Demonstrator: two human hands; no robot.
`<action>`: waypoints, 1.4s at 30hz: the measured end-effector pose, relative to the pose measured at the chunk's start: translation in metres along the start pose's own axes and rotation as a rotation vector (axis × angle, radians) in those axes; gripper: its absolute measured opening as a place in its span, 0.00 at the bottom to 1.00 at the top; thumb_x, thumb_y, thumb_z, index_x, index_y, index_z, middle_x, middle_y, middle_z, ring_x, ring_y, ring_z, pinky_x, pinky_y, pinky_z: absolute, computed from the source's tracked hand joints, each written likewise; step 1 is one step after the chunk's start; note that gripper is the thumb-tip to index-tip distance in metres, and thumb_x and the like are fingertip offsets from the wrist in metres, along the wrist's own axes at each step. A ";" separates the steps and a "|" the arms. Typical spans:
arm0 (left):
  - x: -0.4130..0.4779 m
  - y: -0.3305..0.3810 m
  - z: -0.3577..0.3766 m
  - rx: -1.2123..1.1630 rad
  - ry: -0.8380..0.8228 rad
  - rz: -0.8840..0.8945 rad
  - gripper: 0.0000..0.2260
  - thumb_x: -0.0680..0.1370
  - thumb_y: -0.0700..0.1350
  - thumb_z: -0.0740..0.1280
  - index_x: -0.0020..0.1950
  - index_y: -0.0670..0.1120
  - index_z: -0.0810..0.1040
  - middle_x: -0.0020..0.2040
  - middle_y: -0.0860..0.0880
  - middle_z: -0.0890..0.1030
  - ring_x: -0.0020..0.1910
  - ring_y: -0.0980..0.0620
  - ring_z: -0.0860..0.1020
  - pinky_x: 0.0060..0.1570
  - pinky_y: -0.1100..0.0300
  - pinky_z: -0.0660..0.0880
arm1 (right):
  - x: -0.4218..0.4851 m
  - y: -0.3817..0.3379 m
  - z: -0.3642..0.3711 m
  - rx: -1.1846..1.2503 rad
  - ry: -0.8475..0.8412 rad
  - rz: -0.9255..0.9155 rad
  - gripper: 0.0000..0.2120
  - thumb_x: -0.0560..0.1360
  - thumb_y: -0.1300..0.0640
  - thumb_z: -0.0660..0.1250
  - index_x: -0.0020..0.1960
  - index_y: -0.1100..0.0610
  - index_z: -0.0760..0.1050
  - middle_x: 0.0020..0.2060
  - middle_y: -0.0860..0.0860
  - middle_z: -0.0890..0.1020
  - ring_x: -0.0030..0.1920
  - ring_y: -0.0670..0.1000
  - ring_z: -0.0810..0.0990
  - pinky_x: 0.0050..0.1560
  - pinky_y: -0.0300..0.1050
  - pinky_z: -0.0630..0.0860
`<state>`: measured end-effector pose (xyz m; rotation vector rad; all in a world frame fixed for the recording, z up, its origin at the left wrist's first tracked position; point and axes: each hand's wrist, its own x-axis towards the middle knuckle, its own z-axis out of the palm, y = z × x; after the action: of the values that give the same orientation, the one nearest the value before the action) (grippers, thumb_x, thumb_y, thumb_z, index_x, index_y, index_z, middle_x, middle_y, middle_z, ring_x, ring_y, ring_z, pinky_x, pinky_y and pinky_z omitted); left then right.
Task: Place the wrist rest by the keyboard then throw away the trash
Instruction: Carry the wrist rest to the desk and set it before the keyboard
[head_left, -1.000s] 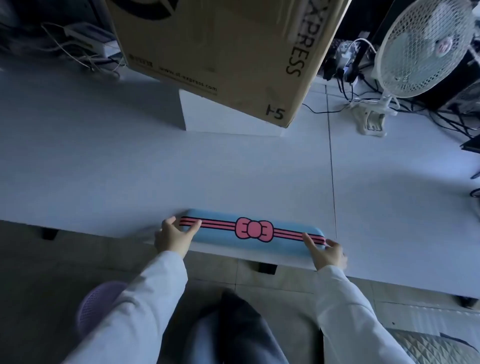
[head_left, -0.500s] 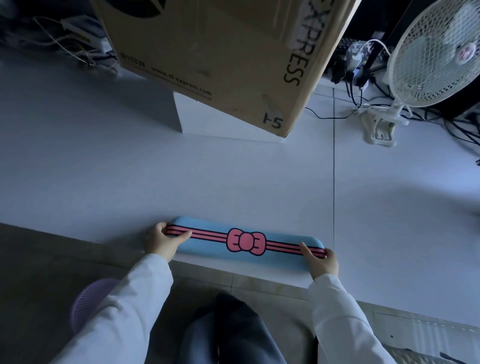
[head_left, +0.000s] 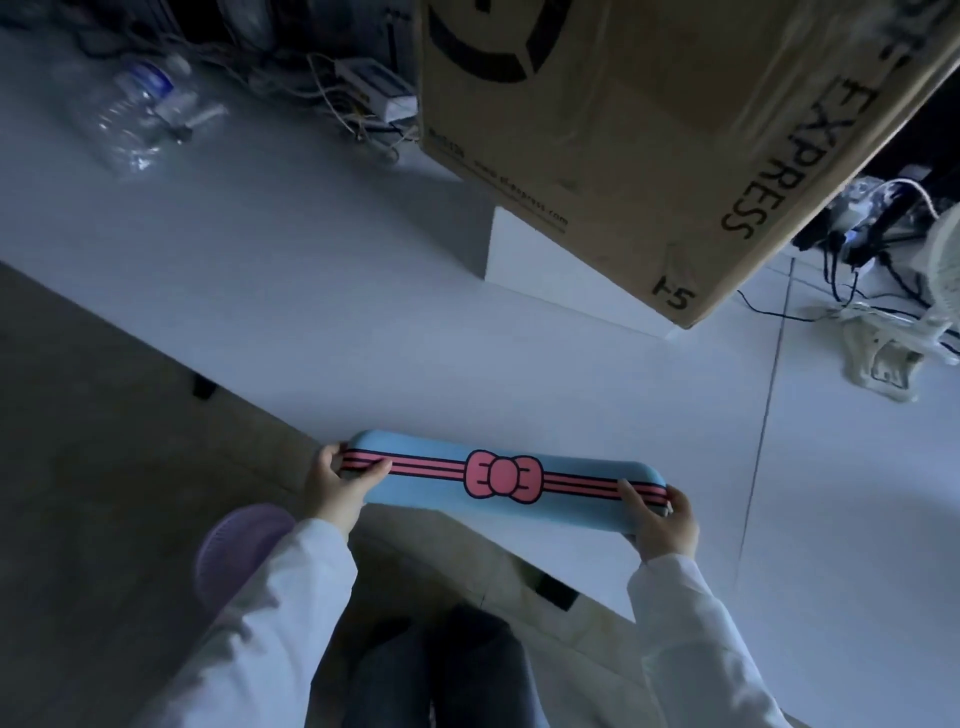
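A long blue wrist rest (head_left: 441, 493) with pink stripes and a pink bow sits at the near edge of the white table (head_left: 363, 322). My left hand (head_left: 332, 480) grips its left end, thumb on top. My right hand (head_left: 662, 519) grips its right end the same way. No keyboard shows in this view. A crumpled clear plastic bottle (head_left: 137, 111) lies at the table's far left. A purple bin (head_left: 239, 551) stands on the floor below my left arm, partly hidden by the sleeve.
A large cardboard box (head_left: 649, 130) leans over a white block (head_left: 550, 270) at the back centre. Cables and a power strip (head_left: 374, 98) lie behind it. A white clip fan (head_left: 883, 348) and more cables crowd the right edge.
The view has swung left, so the bottle at far left now shows. Both hands still hold the wrist rest's ends; it looks slightly raised and tilted at the table edge.
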<state>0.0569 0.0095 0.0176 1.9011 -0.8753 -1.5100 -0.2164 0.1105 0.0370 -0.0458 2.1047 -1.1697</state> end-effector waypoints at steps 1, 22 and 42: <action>-0.003 0.002 -0.011 -0.023 0.024 0.001 0.22 0.68 0.40 0.74 0.58 0.46 0.68 0.55 0.43 0.75 0.52 0.44 0.75 0.57 0.44 0.75 | -0.005 -0.003 0.009 -0.004 -0.024 -0.014 0.24 0.69 0.61 0.71 0.63 0.64 0.70 0.49 0.56 0.73 0.49 0.56 0.73 0.55 0.58 0.77; 0.001 -0.042 -0.356 -0.389 0.386 0.089 0.17 0.70 0.41 0.71 0.55 0.44 0.70 0.52 0.44 0.75 0.46 0.48 0.75 0.44 0.57 0.74 | -0.213 0.008 0.271 -0.237 -0.399 -0.335 0.23 0.67 0.56 0.74 0.59 0.61 0.74 0.48 0.55 0.76 0.50 0.55 0.75 0.60 0.62 0.75; 0.046 -0.050 -0.481 -0.628 0.551 0.098 0.26 0.70 0.39 0.71 0.66 0.41 0.68 0.59 0.44 0.75 0.57 0.46 0.75 0.51 0.56 0.76 | -0.294 -0.007 0.423 -0.234 -0.617 -0.280 0.22 0.69 0.60 0.72 0.61 0.64 0.72 0.51 0.57 0.75 0.50 0.55 0.74 0.44 0.47 0.78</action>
<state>0.5417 0.0176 0.0545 1.6266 -0.1999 -0.9577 0.2541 -0.0973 0.0688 -0.7351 1.6920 -0.8996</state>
